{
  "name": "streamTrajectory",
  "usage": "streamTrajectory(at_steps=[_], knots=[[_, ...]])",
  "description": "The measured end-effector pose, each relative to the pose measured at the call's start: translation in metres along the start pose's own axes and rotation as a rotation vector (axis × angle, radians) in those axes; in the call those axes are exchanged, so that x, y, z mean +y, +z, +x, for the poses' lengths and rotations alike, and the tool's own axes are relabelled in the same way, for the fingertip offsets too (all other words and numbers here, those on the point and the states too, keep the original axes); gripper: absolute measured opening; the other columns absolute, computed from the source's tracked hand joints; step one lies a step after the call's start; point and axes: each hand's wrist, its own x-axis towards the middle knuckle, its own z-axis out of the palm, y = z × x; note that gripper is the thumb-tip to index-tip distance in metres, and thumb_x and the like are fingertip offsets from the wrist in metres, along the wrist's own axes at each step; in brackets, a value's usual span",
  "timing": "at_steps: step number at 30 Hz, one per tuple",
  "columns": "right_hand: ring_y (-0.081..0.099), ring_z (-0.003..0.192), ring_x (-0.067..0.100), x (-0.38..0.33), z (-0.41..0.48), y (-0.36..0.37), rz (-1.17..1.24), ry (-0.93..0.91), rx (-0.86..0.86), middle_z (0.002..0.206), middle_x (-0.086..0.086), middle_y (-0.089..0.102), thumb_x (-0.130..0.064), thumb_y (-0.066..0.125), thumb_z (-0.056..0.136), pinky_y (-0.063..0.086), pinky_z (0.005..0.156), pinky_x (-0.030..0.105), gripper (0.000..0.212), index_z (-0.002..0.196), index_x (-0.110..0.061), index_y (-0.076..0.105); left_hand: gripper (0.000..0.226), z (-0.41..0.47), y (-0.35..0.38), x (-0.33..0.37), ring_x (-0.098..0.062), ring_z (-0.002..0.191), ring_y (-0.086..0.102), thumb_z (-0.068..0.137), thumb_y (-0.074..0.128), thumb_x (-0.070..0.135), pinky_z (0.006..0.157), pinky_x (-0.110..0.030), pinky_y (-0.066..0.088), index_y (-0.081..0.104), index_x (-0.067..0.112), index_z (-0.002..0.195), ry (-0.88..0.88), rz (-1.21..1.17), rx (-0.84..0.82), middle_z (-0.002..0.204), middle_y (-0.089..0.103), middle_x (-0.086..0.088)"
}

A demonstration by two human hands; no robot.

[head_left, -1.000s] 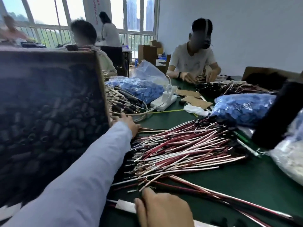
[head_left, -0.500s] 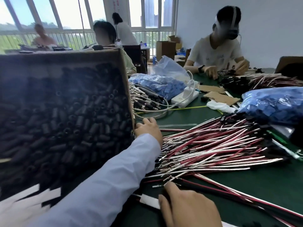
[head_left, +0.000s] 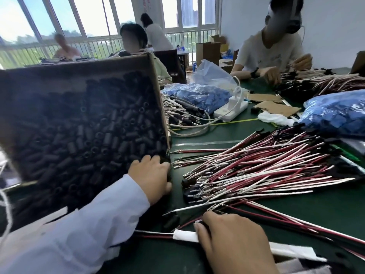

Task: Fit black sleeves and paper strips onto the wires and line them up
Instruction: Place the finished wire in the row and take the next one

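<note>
A tilted cardboard box on the left is filled with black sleeves. My left hand is at the box's lower right corner, its fingers curled down onto sleeves there; the fingertips are hidden. A fanned pile of red and white wires lies on the green table to the right of it. My right hand is near the front edge, closed on a wire bundle wrapped in a white paper strip.
Two bags of blue parts lie beyond the wires, with a white power strip and cardboard scraps between them. A person works across the table at another wire pile. More people sit behind the box.
My left hand has slid from the box's right edge down to its lower corner among the sleeves. My right hand has stayed on the strip-wrapped wires. The view has swung left.
</note>
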Motion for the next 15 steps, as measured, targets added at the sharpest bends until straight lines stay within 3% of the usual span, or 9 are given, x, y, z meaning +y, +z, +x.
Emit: streamTrajectory(at_steps=[2,4,8,10,13,15], knots=[[0.057,0.11,0.021,-0.001,0.0,0.001,0.0,-0.002,0.001,0.114,-0.005,0.061,-0.054,0.028,0.098,0.028,0.069,0.031,0.031,0.096,-0.027,0.043,0.046,0.007,-0.011,-0.004,-0.027,0.122,0.039,0.089,0.051,0.055,0.093,-0.04,0.036,0.047,0.024,0.124,0.016,-0.018,0.009,0.126,0.044,-0.004],[0.057,0.109,0.022,-0.003,0.0,0.002,0.016,-0.008,-0.003,0.112,-0.005,0.062,-0.057,0.031,0.096,0.029,0.069,0.032,0.031,0.092,-0.027,0.035,0.039,0.028,-0.029,0.006,-0.03,0.122,0.042,0.094,0.05,0.046,0.094,-0.041,0.039,0.051,0.02,0.124,0.066,-0.129,0.066,0.125,0.046,-0.008],[0.057,0.11,0.022,-0.005,0.0,0.006,0.143,-0.067,-0.024,0.116,-0.006,0.059,-0.06,0.04,0.091,0.038,0.077,0.031,0.038,0.113,-0.029,0.037,0.037,0.099,-0.048,0.048,-0.03,0.126,0.043,0.097,0.04,0.018,0.099,-0.042,0.038,0.051,0.013,0.132,0.124,0.036,0.099,0.132,0.047,-0.012],[0.056,0.112,0.023,-0.003,0.0,0.008,0.172,-0.09,-0.03,0.118,-0.004,0.055,-0.059,0.043,0.09,0.042,0.085,0.03,0.042,0.121,-0.033,0.035,0.037,0.127,-0.045,0.05,-0.024,0.125,0.046,0.1,0.041,0.026,0.103,-0.039,0.034,0.051,0.015,0.134,0.085,0.248,-0.085,0.137,0.049,-0.008],[0.055,0.113,0.024,0.0,0.005,0.012,0.174,-0.103,-0.032,0.121,-0.001,0.052,-0.057,0.044,0.09,0.041,0.09,0.032,0.045,0.129,-0.038,0.03,0.048,0.157,-0.027,0.042,-0.017,0.103,0.047,0.095,0.051,0.045,0.104,-0.036,0.034,0.055,0.015,0.131,0.077,0.584,-0.32,0.126,0.056,-0.003],[0.055,0.114,0.026,0.0,0.009,0.014,0.173,-0.105,-0.068,0.127,0.001,0.05,-0.056,0.045,0.09,0.042,0.093,0.035,0.054,0.137,-0.044,0.02,0.054,0.173,-0.015,0.038,-0.022,0.123,0.043,0.095,0.045,0.05,0.109,-0.043,0.027,0.049,0.017,0.137,-0.036,0.585,-0.273,0.138,0.049,-0.004]])
